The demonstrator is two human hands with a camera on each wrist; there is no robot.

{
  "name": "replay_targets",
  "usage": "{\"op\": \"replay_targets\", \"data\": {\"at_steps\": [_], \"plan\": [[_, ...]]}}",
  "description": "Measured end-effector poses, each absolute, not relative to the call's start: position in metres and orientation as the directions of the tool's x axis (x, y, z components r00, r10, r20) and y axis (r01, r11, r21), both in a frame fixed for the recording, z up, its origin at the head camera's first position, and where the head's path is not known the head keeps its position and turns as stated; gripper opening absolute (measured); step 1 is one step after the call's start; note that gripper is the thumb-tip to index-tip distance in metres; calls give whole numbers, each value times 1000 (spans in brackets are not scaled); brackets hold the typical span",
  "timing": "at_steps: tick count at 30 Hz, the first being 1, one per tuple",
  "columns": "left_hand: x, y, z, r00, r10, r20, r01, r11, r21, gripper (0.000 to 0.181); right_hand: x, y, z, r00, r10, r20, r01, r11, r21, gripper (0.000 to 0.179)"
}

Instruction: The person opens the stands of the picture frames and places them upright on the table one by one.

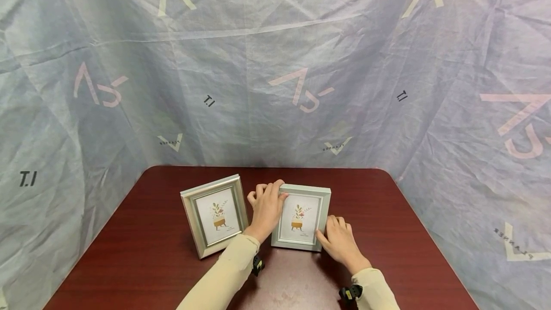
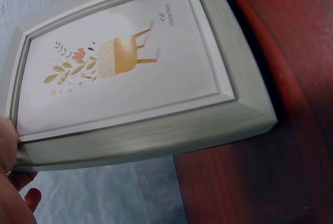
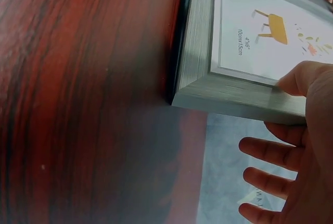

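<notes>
A pale grey-green picture frame (image 1: 325, 204) stands upright on the table, its print showing a plant in a yellow pot on legs. My left hand (image 1: 265, 209) grips its upper left corner, thumb on the front and fingers behind. At the lower right side, my right hand (image 1: 341, 240) pinches the frame's edge. In the right wrist view the thumb (image 3: 299, 78) presses the front, the index finger lies at the back, and the other fingers spread out. To the left, a champagne-silver picture frame (image 1: 193, 226) with a similar print stands turned slightly, close to my left forearm.
The dark red wooden table (image 1: 142, 238) has rounded back corners. A wrinkled grey cloth (image 1: 241, 71) with printed letters hangs behind it and on both sides. Each wrist carries a small black camera, one seen under the left sleeve (image 1: 234, 262).
</notes>
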State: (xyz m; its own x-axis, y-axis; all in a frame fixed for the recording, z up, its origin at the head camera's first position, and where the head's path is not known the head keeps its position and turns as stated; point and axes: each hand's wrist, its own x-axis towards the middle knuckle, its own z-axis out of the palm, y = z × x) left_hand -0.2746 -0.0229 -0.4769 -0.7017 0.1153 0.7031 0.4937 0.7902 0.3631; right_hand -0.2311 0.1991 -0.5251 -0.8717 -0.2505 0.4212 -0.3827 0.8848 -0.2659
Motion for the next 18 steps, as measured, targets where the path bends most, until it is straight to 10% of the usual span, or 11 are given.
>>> {"op": "replay_targets", "data": {"at_steps": [18], "plan": [[-273,-24,-485,-654,81,752,525,764,374,45,-232,202,-526,-893,-239,382,-360,889,-284,24]]}}
